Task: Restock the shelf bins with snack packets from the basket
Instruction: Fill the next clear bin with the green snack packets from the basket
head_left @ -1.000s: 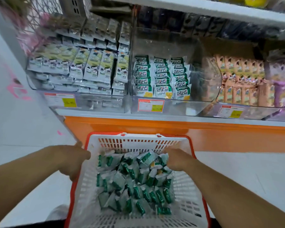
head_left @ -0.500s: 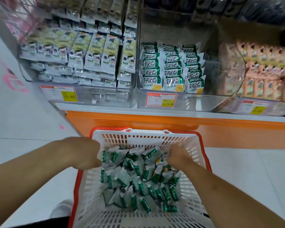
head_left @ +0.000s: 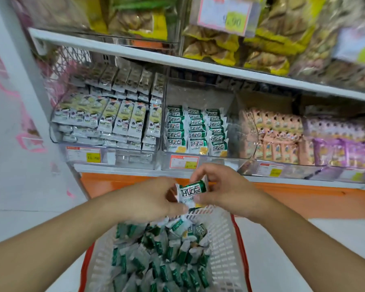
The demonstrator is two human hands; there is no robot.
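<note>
Both hands (head_left: 154, 199) (head_left: 223, 190) pinching one packet (head_left: 191, 191)

Both forearms are bare and reach forward from the lower corners of the view, converging above the far rim of the basket (head_left: 223, 234). Left hand (head_left: 154, 199): back of the hand toward the camera, fingers curled inward, fingertips pinching the left and lower edge of a single packet (head_left: 191, 191) held over that rim. Right hand (head_left: 226, 190): raised level with the left, on the opposite side of the same packet, thumb below and fingers (head_left: 200, 172) arched over its top right corner. The two hands nearly meet, separated by the packet. Wrists are roughly straight; the left forearm enters lower and wider than the right.
</note>
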